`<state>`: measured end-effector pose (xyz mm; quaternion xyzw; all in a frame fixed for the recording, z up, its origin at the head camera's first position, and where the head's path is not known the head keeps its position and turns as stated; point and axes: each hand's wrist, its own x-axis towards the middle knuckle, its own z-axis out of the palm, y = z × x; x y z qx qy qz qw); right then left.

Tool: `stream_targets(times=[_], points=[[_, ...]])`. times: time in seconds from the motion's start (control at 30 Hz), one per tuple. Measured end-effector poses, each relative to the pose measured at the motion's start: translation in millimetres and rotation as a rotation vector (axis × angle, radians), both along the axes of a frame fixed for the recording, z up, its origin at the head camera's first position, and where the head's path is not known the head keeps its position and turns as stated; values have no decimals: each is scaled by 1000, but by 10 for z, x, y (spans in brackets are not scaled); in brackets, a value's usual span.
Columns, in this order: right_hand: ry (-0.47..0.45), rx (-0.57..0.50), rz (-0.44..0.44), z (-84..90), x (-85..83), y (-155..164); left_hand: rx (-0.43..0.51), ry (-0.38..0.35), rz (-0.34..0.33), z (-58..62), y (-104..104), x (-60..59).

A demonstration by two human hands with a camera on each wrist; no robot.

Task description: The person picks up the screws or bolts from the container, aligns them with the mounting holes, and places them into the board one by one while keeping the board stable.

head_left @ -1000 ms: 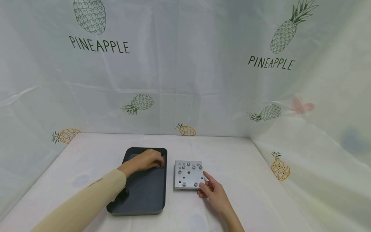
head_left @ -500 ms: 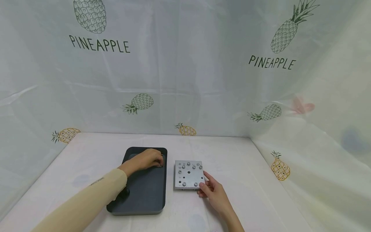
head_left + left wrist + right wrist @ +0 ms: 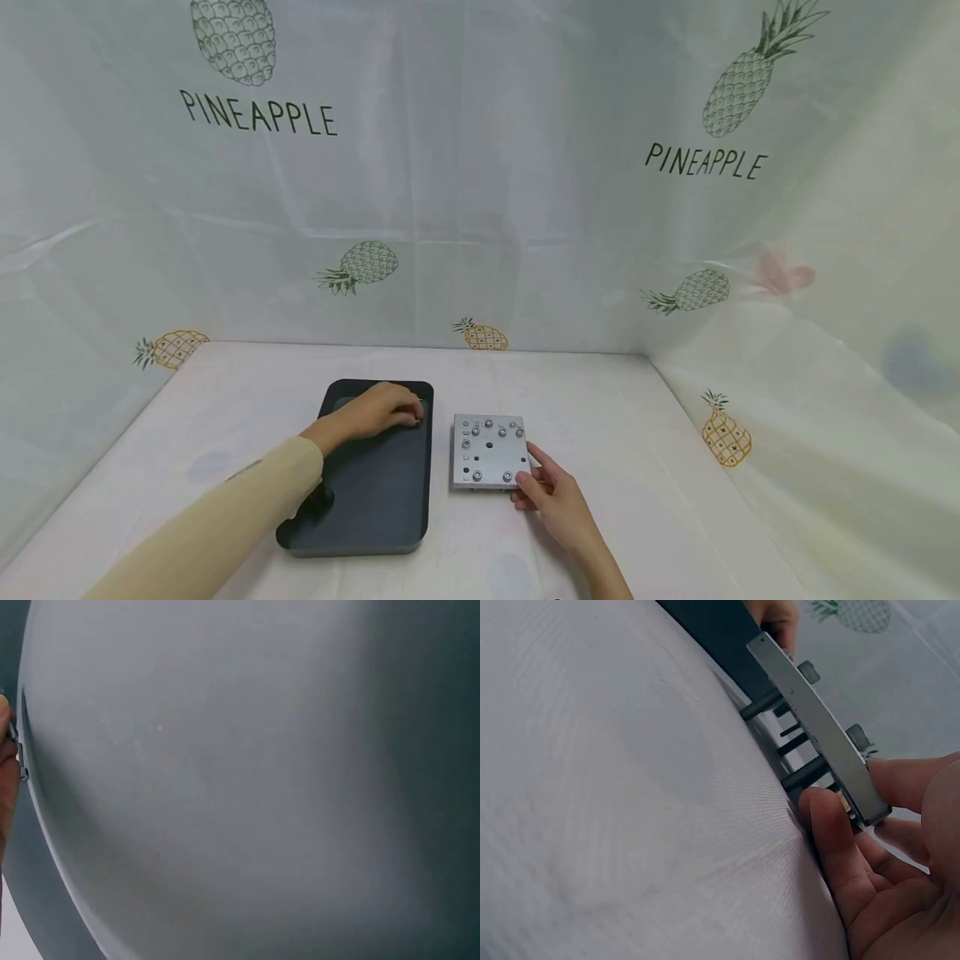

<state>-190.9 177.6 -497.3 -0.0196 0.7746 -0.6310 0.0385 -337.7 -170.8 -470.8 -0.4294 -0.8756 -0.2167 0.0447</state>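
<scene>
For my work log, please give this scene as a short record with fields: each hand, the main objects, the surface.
left hand: inside far end of dark tray, fingers curled on a small part, too small to identify
right hand: holds near right corner of metal plate
metal plate: beside the tray, bolts through it
surface: white cloth

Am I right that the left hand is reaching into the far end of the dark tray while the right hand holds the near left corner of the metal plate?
Not quite: the right hand holds the metal plate at its near right corner, as the head view shows. The left hand is indeed at the far end of the dark tray.
</scene>
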Motion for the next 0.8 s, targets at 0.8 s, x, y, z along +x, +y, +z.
stream_targets(times=[0.8], points=[[-2,-3,1,-20,-9,9,182,-250,154,160,75,65]])
